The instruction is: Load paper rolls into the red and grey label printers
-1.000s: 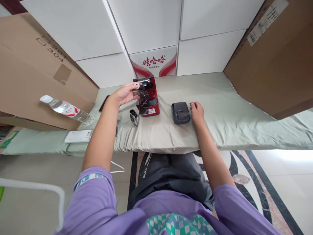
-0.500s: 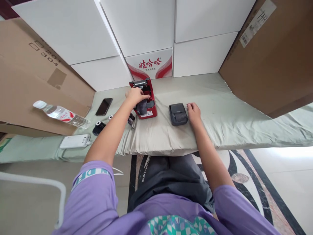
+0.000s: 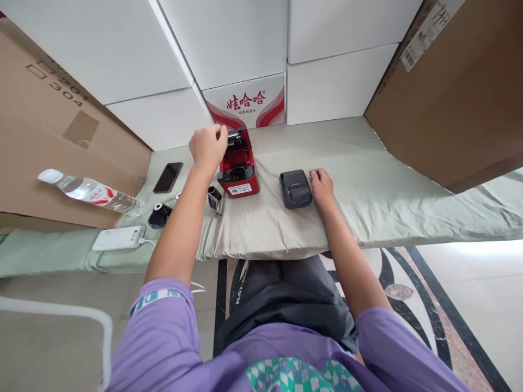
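The small red plastic label printer (image 3: 238,166) stands open-topped on the pale green cloth (twelve o'clock from the person). The left hand (image 3: 207,146) curls at its back-left corner, fingers closed. At three o'clock, the right hand (image 3: 321,182) rests loosely against the dark grey pocket printer (image 3: 295,188).

Red label printer (image 3: 238,166) — lid open — upright on cloth

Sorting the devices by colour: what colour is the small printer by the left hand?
Red, with a dark inside; the printer shows best in the head view.
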{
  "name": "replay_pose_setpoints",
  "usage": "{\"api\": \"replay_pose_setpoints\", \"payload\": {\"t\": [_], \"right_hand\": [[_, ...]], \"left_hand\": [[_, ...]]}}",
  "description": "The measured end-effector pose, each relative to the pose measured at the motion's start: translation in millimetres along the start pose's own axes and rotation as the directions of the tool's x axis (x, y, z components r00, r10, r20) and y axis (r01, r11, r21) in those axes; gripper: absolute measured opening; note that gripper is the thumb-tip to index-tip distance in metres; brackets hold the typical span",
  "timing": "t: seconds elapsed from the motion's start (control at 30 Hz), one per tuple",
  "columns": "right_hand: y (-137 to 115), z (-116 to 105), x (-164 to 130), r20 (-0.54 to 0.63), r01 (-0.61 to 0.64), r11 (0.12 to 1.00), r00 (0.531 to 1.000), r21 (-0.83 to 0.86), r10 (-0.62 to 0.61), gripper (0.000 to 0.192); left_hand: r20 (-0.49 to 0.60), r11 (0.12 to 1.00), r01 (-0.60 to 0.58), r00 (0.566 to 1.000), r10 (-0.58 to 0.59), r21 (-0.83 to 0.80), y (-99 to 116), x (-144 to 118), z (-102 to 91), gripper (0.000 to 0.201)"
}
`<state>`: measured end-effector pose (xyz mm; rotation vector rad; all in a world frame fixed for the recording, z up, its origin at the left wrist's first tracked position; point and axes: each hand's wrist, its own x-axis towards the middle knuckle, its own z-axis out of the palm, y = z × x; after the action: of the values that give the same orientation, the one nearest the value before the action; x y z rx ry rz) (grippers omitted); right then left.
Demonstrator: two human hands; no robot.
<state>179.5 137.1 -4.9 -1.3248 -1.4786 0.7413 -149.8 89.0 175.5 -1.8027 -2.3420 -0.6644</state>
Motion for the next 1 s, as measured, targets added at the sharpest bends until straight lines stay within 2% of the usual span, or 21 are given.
{"api": "replay_pose_setpoints", "payload": {"t": [0.07, 0.2, 0.27, 0.33, 0.43, 0.53, 0.77, 0.9, 1.0], "right_hand": [[-1, 0, -1, -0.008, 0.002, 1.0, 1.0, -0.008, -0.002, 0.026], [-2, -1, -2, -0.018, 0.002, 1.0, 1.0, -0.005, -0.002, 0.024], [-3, -1, -2, -0.013, -0.001, 1.0, 1.0, -0.003, 0.001, 0.023], [-3, -1, -2, -0.005, 0.003, 1.0, 1.0, -0.011, -0.003, 0.023], [-2, -1, -2, 0.003, 0.014, 0.999, 1.0, -0.029, -0.014, 0.023], [-2, -2, -3, 0.005, 0.019, 0.999, 1.0, -0.031, -0.018, 0.022], [-4, -3, -6, 0.025, 0.022, 0.999, 0.999, -0.035, -0.021, 0.022], [-5, -4, -10, 0.037, 0.036, 0.999, 0.999, -0.03, -0.034, 0.023], [-7, -5, -12, 0.033, 0.021, 1.0, 0.999, -0.015, -0.021, 0.025]], "left_hand": [[-0.069, 0.998, -0.044, 0.997, 0.041, -0.044, 0, 1, -4.1, 0.059], [0.056, 0.992, -0.113, 0.992, 0.116, -0.057, 1, -5, -1.9, 0.061], [0.08, 0.992, -0.115, 0.99, 0.118, -0.047, 3, -16, -3.4, 0.065], [0.107, 0.995, -0.094, 0.99, 0.096, -0.026, 5, -29, -8.0, 0.072], [0.226, 0.999, -0.029, 0.974, 0.025, 0.016, 8, -47, -14.8, 0.081], [0.297, 0.997, 0.035, 0.953, -0.054, 0.068, 9, -54, -15.8, 0.087], [0.241, 0.992, 0.079, 0.965, -0.102, 0.102, 14, -50, -4.6, 0.09], [0.197, 0.99, 0.068, 0.976, -0.091, 0.124, 30, -49, 7.6, 0.083], [0.201, 0.985, 0.07, 0.974, -0.101, 0.155, 46, -50, 8.9, 0.077]]}}
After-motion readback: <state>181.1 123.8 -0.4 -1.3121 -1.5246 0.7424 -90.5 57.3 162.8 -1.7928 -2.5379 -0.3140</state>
